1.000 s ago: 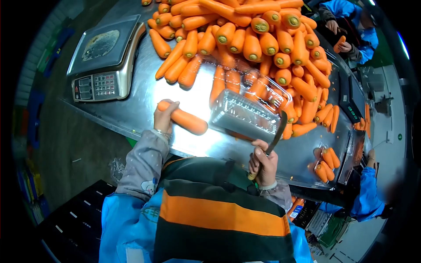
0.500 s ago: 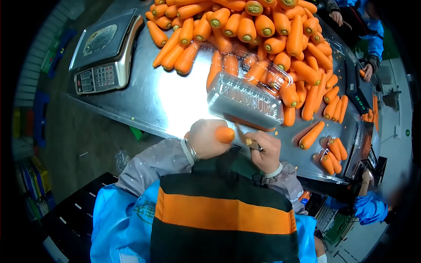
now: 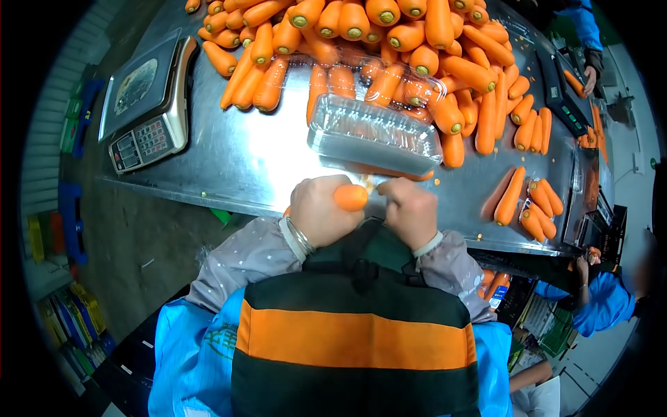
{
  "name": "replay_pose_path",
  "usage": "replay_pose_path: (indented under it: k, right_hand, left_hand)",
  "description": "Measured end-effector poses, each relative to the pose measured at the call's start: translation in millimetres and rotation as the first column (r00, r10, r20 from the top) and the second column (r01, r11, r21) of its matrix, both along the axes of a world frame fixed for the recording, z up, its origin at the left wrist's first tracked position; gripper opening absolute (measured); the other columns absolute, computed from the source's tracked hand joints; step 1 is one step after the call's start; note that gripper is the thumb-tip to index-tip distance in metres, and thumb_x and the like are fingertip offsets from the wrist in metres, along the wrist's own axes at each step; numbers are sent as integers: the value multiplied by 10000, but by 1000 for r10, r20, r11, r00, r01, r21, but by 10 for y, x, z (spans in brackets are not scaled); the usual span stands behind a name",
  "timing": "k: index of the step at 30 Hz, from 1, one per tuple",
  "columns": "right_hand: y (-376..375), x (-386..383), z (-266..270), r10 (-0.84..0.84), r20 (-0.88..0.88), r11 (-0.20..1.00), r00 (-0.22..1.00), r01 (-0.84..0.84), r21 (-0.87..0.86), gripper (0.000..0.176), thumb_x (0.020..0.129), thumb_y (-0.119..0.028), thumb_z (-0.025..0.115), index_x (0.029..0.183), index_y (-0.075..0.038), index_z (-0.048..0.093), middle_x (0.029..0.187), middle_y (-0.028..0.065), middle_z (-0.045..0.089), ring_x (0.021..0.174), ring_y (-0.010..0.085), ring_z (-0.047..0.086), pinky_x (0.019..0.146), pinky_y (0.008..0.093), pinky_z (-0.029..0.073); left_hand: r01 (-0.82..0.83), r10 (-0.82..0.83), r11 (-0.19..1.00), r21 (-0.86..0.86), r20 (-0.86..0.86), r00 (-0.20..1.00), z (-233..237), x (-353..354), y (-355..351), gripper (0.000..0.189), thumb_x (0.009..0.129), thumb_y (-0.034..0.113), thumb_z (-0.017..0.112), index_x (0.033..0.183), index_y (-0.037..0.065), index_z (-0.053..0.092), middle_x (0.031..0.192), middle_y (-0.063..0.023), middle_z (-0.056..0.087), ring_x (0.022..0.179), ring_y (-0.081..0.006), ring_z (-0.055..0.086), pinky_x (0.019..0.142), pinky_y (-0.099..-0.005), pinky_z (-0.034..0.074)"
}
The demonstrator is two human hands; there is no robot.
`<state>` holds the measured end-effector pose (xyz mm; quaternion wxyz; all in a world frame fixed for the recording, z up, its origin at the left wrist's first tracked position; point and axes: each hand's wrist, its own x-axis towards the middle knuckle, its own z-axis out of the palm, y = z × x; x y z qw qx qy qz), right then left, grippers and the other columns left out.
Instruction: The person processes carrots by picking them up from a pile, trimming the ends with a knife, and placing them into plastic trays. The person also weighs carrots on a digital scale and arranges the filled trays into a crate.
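Note:
My left hand (image 3: pixel 321 212) is closed around a carrot (image 3: pixel 351 198), whose rounded orange end sticks out past the fingers. Close beside it, my right hand (image 3: pixel 411 212) is curled into a fist on a small knife that the fingers now mostly hide. A small blurred patch of pale orange shows between the two hands, at the table edge. Just beyond them lies a stack of clear plastic trays (image 3: pixel 375 135), with carrots behind it and partly under it.
A big heap of carrots (image 3: pixel 354 22) covers the far side of the metal table (image 3: pixel 229 149). A weighing scale (image 3: pixel 149 142) stands at left, another dark scale (image 3: pixel 566 97) at right. Wrapped carrots (image 3: pixel 542 208) lie near the right edge. Other people (image 3: pixel 604 302) are at the right.
The view has shifted, so the table items sit differently. My right hand has turned and moved up, hiding the knife that showed before. My left hand still holds the carrot.

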<state>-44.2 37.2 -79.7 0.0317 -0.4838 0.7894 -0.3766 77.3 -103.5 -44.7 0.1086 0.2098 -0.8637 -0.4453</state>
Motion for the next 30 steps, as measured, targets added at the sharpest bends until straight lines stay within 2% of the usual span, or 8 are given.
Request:
replay_pose_path:
  k: [4,8,11,19,22,24,27,30]
  right_hand:
    - [238,-142,-54,-263,222,964,939,263,31,189,708,49,538,837,-43,640,771,131,639,693,313,627,608,345,487]
    - [496,-546,-76,-479,383,850,790,527,-25,132,804,-22,594,926,-17,646,704,71,631,612,154,585,589,291,459]
    - [716,-1013,-278,-588,419,755,692,655,-24,249,796,-90,658,1012,24,612,782,65,646,716,117,583,658,262,460]
    - [597,-1301,-1025,-716,115,696,689,716,45,646,626,-239,815,1173,-33,540,1042,165,641,960,347,612,847,372,469]
    - [586,-1299,-1071,-473,533,808,701,586,-54,560,709,-218,777,1180,-20,550,939,102,653,744,205,635,653,304,505]
    - [811,-1173,-791,-452,869,733,201,638,233,473,752,-175,740,1172,-40,571,842,26,614,556,83,525,468,226,416]
    - [1283,-769,-672,-30,999,745,-13,666,31,500,782,-101,678,1246,-62,497,735,-18,520,434,53,389,371,204,305]
    - [1483,-413,-419,200,980,755,19,634,-166,465,778,-52,639,1187,-51,417,768,0,499,429,51,388,371,187,316]
  left_hand:
    - [-22,22,999,33,-4,1000,13,21,-27,139,599,57,681,716,16,618,636,-148,596,575,-277,605,572,-329,491]
    - [-70,68,996,58,45,997,-55,100,-229,138,608,68,671,710,17,593,631,-161,584,584,-315,601,573,-338,488]
    - [51,-11,958,-282,142,990,-217,121,-573,158,622,90,671,743,17,600,636,-170,588,599,-363,588,566,-407,478]
    - [246,18,859,-449,508,861,-840,295,-812,511,656,214,768,1104,54,579,1049,-149,578,1017,-327,516,928,-407,384]
    - [230,11,883,-408,510,860,-755,308,-780,572,656,207,775,1157,43,554,1118,-165,563,1079,-346,501,988,-401,360]
    - [234,-21,898,-373,494,869,-624,277,-760,584,655,192,780,1161,28,538,1156,-183,541,1086,-374,493,964,-415,388]
    - [221,-282,951,217,315,906,-348,68,-572,545,716,156,765,1182,-4,532,1139,-155,574,1034,-265,589,912,-366,464]
    - [242,-414,565,789,17,910,-186,-320,-228,616,720,132,783,1244,7,485,1191,-115,546,1072,-207,568,952,-359,447]
